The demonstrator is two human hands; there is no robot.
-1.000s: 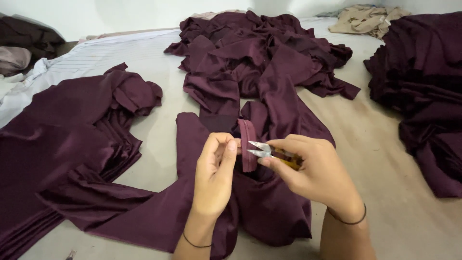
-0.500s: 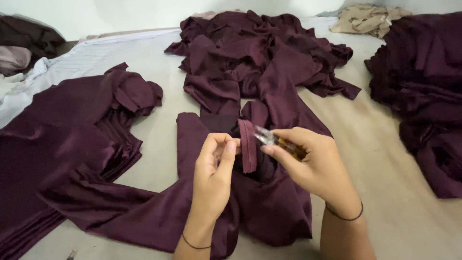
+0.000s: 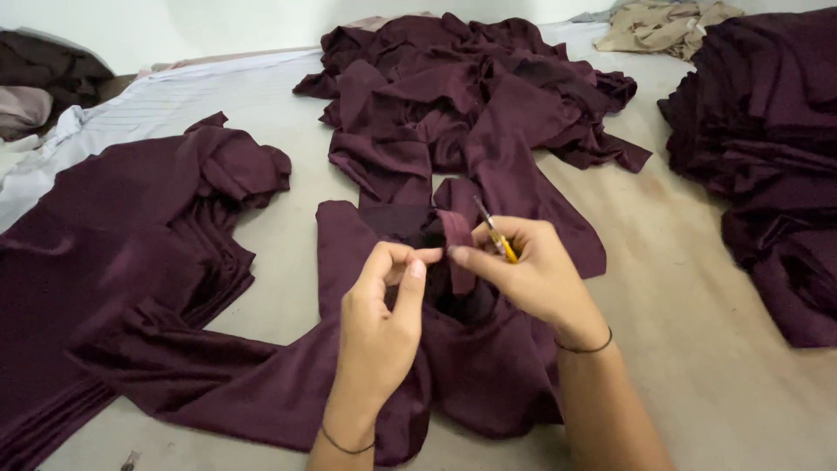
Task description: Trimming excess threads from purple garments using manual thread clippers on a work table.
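No packages, labels or signs show among the maroon fabric. The left hand [image 3: 379, 310] pinches a maroon garment [image 3: 471, 349] on the worktop [image 3: 697, 288], fingers narrow. The right hand [image 3: 532, 275] pinches its dark strip [image 3: 458, 249], fingers curled around small yellow-handled snips [image 3: 495, 234].

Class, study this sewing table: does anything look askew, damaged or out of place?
Nothing looks damaged. The left hand and right hand pinch a strip of the maroon garment; the right also holds small thread snips. The heap behind is rumpled, unlike the neat stack at left.
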